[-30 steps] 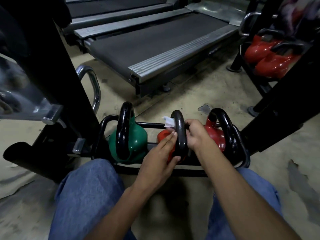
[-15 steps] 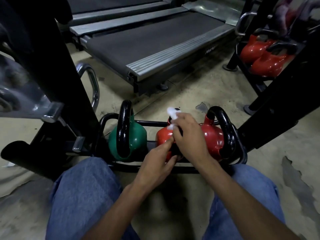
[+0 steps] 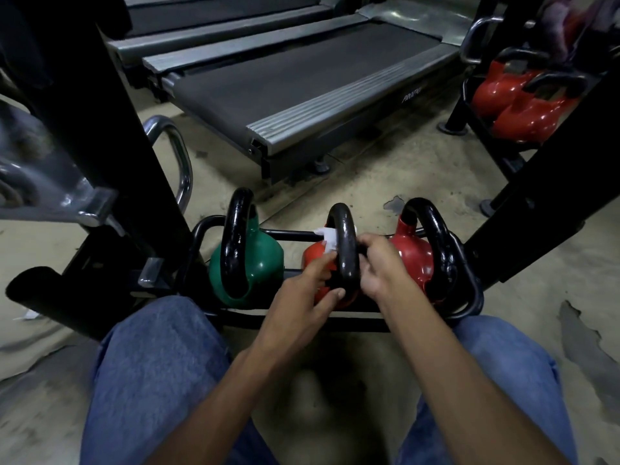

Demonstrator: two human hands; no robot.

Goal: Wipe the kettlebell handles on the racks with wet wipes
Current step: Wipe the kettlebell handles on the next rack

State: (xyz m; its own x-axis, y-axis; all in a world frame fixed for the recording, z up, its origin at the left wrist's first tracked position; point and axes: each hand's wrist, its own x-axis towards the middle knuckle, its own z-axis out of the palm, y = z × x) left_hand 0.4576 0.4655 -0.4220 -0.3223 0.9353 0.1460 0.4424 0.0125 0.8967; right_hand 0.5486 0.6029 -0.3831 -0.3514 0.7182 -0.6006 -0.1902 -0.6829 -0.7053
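Observation:
Three kettlebells with black handles sit in a low black rack (image 3: 475, 302): a green kettlebell (image 3: 265, 263) on the left, an orange-red middle kettlebell (image 3: 312, 255) and a red right kettlebell (image 3: 414, 256). My right hand (image 3: 379, 263) curls round the middle handle (image 3: 345, 243) from the right. A white wet wipe (image 3: 328, 239) pokes out on that handle's left side. My left hand (image 3: 302, 297) rests with fairly straight fingers against the middle kettlebell, fingertips at the wipe's lower end and thumb at the handle's base.
Treadmills (image 3: 302, 78) lie across the floor beyond the rack. A second rack with red kettlebells (image 3: 516, 95) stands at the upper right. A black upright (image 3: 100, 146) and a chrome bar (image 3: 183, 162) are close on the left, and a slanted black post (image 3: 536, 213) on the right. My knees flank the rack.
My right hand has slid with the wipe from the top of the middle handle down to its right side. The wipe now shows on the left. My left hand has stayed at the kettlebell.

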